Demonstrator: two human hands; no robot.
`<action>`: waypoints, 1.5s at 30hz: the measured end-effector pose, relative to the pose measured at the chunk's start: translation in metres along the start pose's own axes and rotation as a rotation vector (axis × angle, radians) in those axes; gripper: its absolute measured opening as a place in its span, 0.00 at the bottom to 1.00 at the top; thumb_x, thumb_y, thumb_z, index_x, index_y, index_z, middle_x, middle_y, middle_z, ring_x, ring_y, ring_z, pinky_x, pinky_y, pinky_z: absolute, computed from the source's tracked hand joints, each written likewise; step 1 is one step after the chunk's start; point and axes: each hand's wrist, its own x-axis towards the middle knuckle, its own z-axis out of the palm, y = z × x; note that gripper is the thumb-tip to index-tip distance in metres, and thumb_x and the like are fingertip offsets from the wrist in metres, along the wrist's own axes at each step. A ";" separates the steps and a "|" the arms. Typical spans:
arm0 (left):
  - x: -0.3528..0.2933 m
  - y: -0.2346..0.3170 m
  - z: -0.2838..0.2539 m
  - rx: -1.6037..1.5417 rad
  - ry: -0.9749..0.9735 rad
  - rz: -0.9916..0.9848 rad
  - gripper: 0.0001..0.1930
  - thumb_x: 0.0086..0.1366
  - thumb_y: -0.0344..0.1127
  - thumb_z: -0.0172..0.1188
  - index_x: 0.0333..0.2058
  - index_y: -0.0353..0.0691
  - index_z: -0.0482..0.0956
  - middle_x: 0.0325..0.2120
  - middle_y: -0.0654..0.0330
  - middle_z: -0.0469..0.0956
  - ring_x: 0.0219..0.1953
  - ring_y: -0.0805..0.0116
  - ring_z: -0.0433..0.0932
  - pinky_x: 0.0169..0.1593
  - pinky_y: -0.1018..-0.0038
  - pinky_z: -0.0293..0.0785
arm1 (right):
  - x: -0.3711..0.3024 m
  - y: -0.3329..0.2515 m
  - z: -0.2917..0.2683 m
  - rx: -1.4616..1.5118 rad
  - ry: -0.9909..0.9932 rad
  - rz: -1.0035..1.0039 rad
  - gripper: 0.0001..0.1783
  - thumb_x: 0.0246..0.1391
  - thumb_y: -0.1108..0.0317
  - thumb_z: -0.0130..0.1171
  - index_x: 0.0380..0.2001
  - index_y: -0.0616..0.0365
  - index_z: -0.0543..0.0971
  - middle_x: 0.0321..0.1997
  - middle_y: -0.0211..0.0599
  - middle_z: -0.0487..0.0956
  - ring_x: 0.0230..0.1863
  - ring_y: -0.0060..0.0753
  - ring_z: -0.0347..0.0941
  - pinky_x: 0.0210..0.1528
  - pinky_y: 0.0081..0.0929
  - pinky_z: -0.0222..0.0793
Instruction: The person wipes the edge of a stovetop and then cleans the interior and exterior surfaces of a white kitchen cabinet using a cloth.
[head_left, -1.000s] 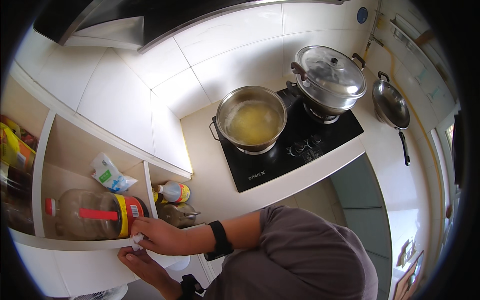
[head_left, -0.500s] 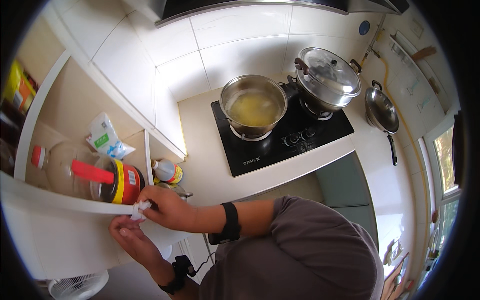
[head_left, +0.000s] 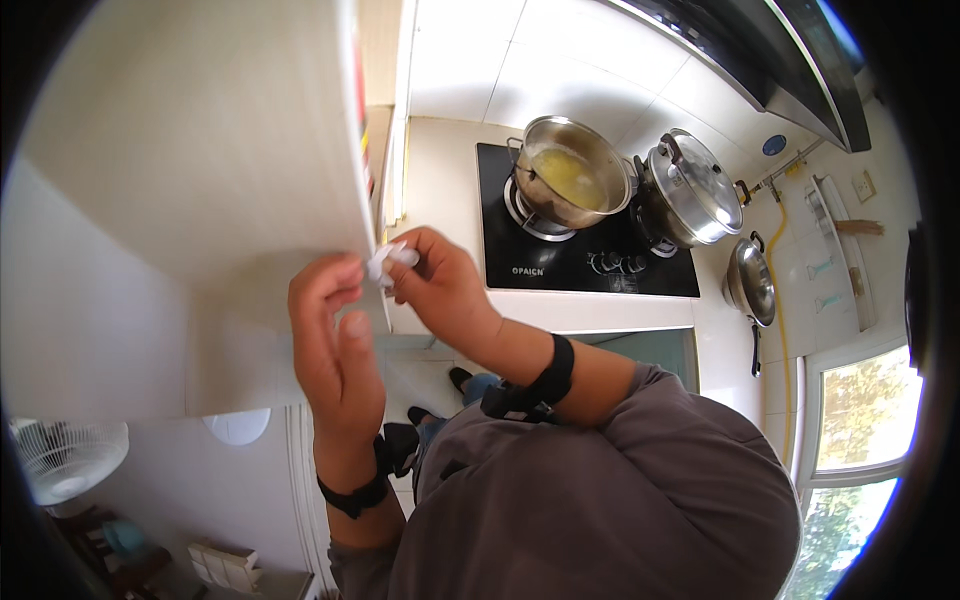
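My right hand (head_left: 440, 285) pinches a small crumpled white piece of tissue or thin plastic (head_left: 385, 262); which material it is, I cannot tell. This piece is at the front edge of the pale cabinet (head_left: 230, 180) on the left. My left hand (head_left: 335, 340) is raised just beside it, fingers bent and thumb standing apart. Its fingertips come close to the white piece, and whether they touch it is unclear. Nothing shows in the left palm. Both wrists wear black straps.
Right of my hands, an open steel pot (head_left: 575, 172) with yellowish liquid and a lidded steel pot (head_left: 692, 188) stand on the black gas hob (head_left: 570, 262). A wok (head_left: 750, 278) lies farther right. A white fan (head_left: 70, 460) is at lower left.
The view has swung left, so the cabinet's side now hides most of the shelf with the bottles. My left hand has risen upright beside the white piece; my right hand still pinches it.
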 end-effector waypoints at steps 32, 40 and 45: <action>0.005 -0.008 0.012 0.194 0.002 0.126 0.09 0.64 0.25 0.55 0.43 0.33 0.77 0.39 0.54 0.75 0.38 0.67 0.74 0.46 0.74 0.71 | 0.001 -0.010 -0.009 -0.037 -0.077 0.033 0.09 0.57 0.74 0.60 0.40 0.62 0.72 0.34 0.32 0.77 0.32 0.18 0.73 0.34 0.17 0.72; -0.014 0.005 0.016 0.309 -0.004 0.045 0.19 0.54 0.22 0.63 0.47 0.36 0.77 0.39 0.56 0.73 0.37 0.65 0.74 0.43 0.73 0.72 | -0.007 -0.020 -0.027 0.168 -0.278 -0.113 0.11 0.55 0.82 0.58 0.41 0.62 0.71 0.36 0.30 0.76 0.37 0.16 0.74 0.38 0.16 0.72; -0.021 0.013 0.023 0.500 0.135 0.139 0.22 0.51 0.25 0.69 0.47 0.42 0.80 0.34 0.56 0.73 0.35 0.64 0.75 0.38 0.72 0.73 | -0.003 -0.039 -0.042 0.189 -0.618 0.052 0.08 0.63 0.69 0.55 0.40 0.63 0.77 0.36 0.31 0.78 0.32 0.17 0.72 0.35 0.18 0.70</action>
